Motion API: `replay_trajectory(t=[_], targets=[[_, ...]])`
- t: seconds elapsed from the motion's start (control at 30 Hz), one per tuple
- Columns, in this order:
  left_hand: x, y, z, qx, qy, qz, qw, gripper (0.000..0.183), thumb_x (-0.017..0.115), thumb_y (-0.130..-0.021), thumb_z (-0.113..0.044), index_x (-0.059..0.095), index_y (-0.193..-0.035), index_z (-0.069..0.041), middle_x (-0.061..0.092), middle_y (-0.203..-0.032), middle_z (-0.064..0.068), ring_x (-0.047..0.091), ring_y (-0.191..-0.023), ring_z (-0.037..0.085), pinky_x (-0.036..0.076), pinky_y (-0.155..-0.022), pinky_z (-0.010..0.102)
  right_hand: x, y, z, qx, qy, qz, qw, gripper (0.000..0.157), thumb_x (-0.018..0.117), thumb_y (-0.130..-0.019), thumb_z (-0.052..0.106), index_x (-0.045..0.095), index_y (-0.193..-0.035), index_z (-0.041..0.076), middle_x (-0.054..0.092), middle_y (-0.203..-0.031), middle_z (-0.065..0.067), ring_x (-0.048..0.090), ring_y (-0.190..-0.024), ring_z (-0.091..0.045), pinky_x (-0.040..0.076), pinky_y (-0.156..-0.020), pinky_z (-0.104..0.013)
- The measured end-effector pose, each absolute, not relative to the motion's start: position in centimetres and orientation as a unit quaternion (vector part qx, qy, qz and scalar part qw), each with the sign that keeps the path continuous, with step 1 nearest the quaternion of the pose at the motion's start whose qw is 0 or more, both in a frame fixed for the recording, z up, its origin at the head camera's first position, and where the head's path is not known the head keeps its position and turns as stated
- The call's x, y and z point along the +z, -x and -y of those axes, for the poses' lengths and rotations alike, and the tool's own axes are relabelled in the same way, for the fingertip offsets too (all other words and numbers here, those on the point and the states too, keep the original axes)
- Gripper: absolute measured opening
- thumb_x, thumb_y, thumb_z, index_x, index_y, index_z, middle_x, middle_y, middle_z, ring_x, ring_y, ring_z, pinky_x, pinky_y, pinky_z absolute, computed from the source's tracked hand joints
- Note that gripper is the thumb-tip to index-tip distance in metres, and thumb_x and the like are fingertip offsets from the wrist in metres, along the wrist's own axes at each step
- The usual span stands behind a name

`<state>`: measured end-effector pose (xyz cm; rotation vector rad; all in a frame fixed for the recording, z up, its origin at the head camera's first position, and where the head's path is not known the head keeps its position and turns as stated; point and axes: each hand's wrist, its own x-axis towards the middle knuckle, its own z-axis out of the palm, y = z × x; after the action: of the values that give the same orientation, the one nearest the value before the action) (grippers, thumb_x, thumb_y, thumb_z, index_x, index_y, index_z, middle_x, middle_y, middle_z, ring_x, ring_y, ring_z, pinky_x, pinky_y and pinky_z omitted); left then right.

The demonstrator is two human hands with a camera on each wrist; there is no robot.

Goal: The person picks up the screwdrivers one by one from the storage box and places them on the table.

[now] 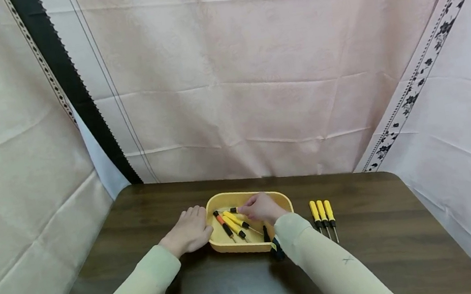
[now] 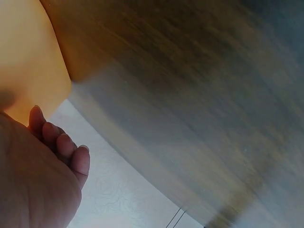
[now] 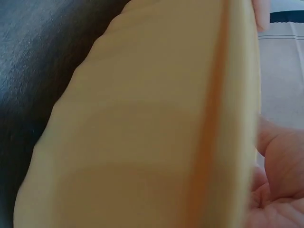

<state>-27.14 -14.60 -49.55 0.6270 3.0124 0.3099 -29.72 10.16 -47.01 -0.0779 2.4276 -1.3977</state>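
Note:
A yellow plastic basket [image 1: 240, 248] stands on the table with several screwdrivers inside. My right hand [image 1: 263, 208] reaches over it and pinches a yellow-handled screwdriver [image 1: 233, 210], whose black collar and thin shaft point left. Below that lie a red-and-black screwdriver [image 1: 223, 224] and yellow-and-black screwdrivers [image 1: 234, 225]; a black handle [image 1: 266, 234] shows near the front right corner. My left hand [image 1: 190, 230] rests against the basket's left side, its fingers loosely bent in the left wrist view. In the right wrist view, the basket wall [image 3: 128, 118] covers most of my right fingers.
Right of the basket, three yellow-handled screwdrivers [image 1: 322, 212] lie side by side, shafts toward me. The dark wooden table [image 1: 378, 247] ends at a back edge behind the basket. Pale cloth [image 1: 233, 92] hangs behind and at both sides.

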Motion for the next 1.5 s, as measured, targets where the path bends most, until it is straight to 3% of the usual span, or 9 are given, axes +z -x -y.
replay_trajectory(t=[0.2,0.33,0.53,0.77,0.93,1.3,1.5], targets=[[-49.0,27.2,13.6,0.107,-0.208,-0.972,0.026,0.035,0.043,-0.094,-0.032,0.048,-0.115,-0.004,0.046,-0.104,0.007,0.041,-0.099,0.025,0.032,-0.090,0.043,-47.1,29.5,-10.5,-0.463,0.024,-0.871,0.163,0.025,0.074,-0.086,0.023,0.073,-0.084,-0.003,0.071,-0.083,-0.012,0.060,-0.067,-0.016,0.052,-0.067,-0.035],[-48.7,27.2,13.1,0.103,-0.211,-0.972,0.026,0.032,0.043,-0.094,-0.031,0.048,-0.112,-0.005,0.046,-0.103,0.006,0.041,-0.098,0.024,0.032,-0.089,0.042,-47.3,29.7,-10.8,-0.454,0.019,-0.877,0.157,0.029,0.077,-0.083,0.022,0.071,-0.074,-0.004,0.067,-0.070,-0.012,0.048,-0.052,-0.013,0.046,-0.056,-0.032],[-49.3,27.7,12.3,0.105,-0.203,-0.973,0.031,0.037,0.041,-0.094,-0.033,0.047,-0.118,-0.005,0.047,-0.108,0.007,0.041,-0.101,0.024,0.031,-0.094,0.042,-47.8,30.2,-11.2,-0.431,0.017,-0.892,0.137,0.040,0.081,-0.079,0.022,0.056,-0.052,0.007,0.056,-0.051,-0.003,0.043,-0.044,-0.012,0.040,-0.046,-0.028],[-49.1,27.7,12.2,0.113,-0.207,-0.971,0.041,0.038,0.043,-0.094,-0.030,0.046,-0.119,-0.002,0.047,-0.109,0.008,0.041,-0.100,0.025,0.032,-0.091,0.044,-48.2,30.6,-11.2,-0.392,0.015,-0.910,0.131,0.048,0.083,-0.076,0.026,0.047,-0.047,0.013,0.042,-0.043,0.003,0.036,-0.039,-0.012,0.028,-0.041,-0.027],[-48.5,27.7,12.5,0.104,-0.200,-0.973,0.043,0.037,0.043,-0.094,-0.032,0.047,-0.118,-0.004,0.046,-0.107,0.007,0.041,-0.098,0.023,0.032,-0.089,0.042,-47.8,30.7,-11.1,-0.382,0.012,-0.912,0.148,0.053,0.082,-0.077,0.026,0.041,-0.046,0.016,0.037,-0.042,0.003,0.028,-0.037,-0.012,0.028,-0.041,-0.028],[-48.6,27.4,13.6,0.119,-0.174,-0.976,0.058,0.039,0.044,-0.094,-0.033,0.047,-0.119,-0.003,0.047,-0.108,0.008,0.042,-0.101,0.026,0.032,-0.094,0.045,-48.2,30.7,-9.0,-0.329,0.062,-0.931,0.144,0.052,0.078,-0.077,0.019,0.039,-0.044,0.018,0.029,-0.042,0.006,0.023,-0.039,-0.011,0.025,-0.042,-0.027],[-48.8,26.9,14.0,0.131,-0.160,-0.976,0.065,0.042,0.044,-0.095,-0.032,0.048,-0.123,-0.001,0.049,-0.111,0.008,0.043,-0.102,0.024,0.033,-0.094,0.044,-48.4,30.2,-8.1,-0.309,0.082,-0.936,0.145,0.055,0.075,-0.083,0.020,0.037,-0.043,0.017,0.025,-0.041,0.006,0.021,-0.039,-0.010,0.025,-0.044,-0.027]])
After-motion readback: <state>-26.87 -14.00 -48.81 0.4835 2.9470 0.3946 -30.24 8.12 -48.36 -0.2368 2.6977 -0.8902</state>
